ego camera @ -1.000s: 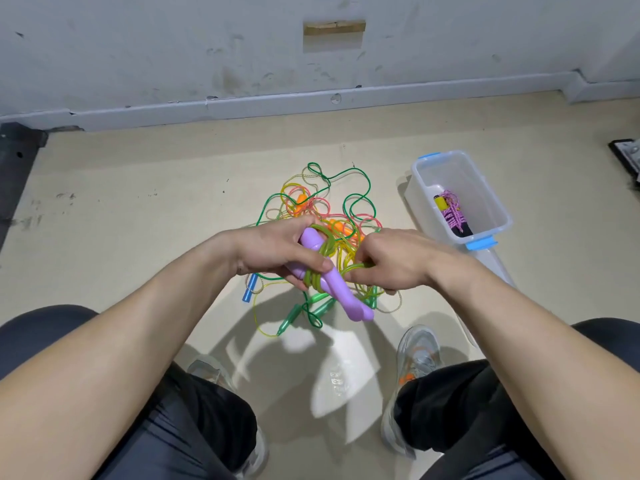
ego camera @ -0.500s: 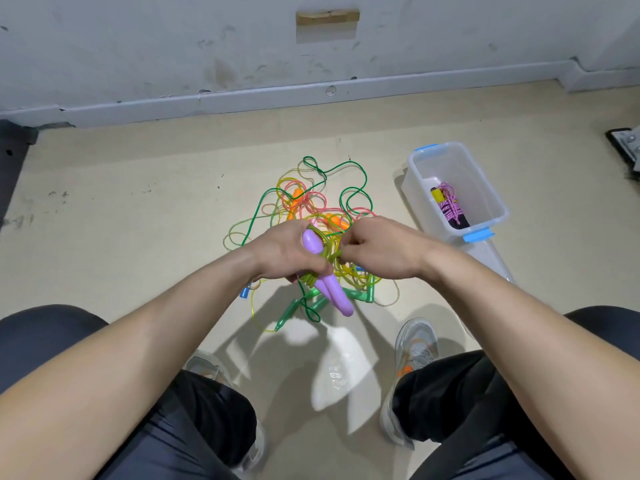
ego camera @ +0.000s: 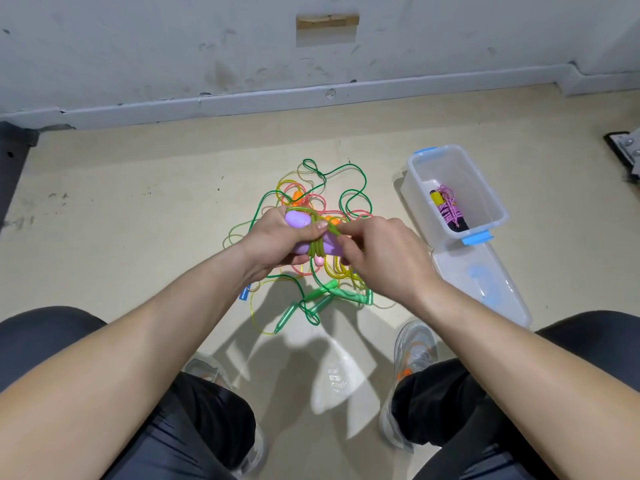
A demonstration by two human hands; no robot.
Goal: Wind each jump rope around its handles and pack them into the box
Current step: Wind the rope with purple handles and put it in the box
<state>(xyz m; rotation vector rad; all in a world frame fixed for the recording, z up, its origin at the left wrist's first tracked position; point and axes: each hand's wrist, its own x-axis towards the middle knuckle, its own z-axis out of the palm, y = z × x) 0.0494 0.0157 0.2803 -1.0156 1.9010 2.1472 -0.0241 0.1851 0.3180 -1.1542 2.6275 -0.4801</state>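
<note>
Early days, I'd say. One wound rope (ego camera: 450, 211), pink cord, already sits in the clear box (ego camera: 485, 181), off to the right of the right hand (ego camera: 381, 258), with the lid (ego camera: 485, 282) lying flat just beside it.

Rope two is mid-wrap. The left hand (ego camera: 277, 237) grips the purple handles (ego camera: 298, 220) together. The right hand pinches the olive-green cord (ego camera: 317, 245) right against the turns around them.

Under and beyond both hands is a tangle of loose ropes (ego camera: 311, 188) with green, pink and yellow cords, so most of the job remains.

The surface is a scuffed beige floor (ego camera: 138, 220), running to a grey baseboard (ego camera: 415, 88) and a marked-up whitish wall (ego camera: 173, 46).
</note>
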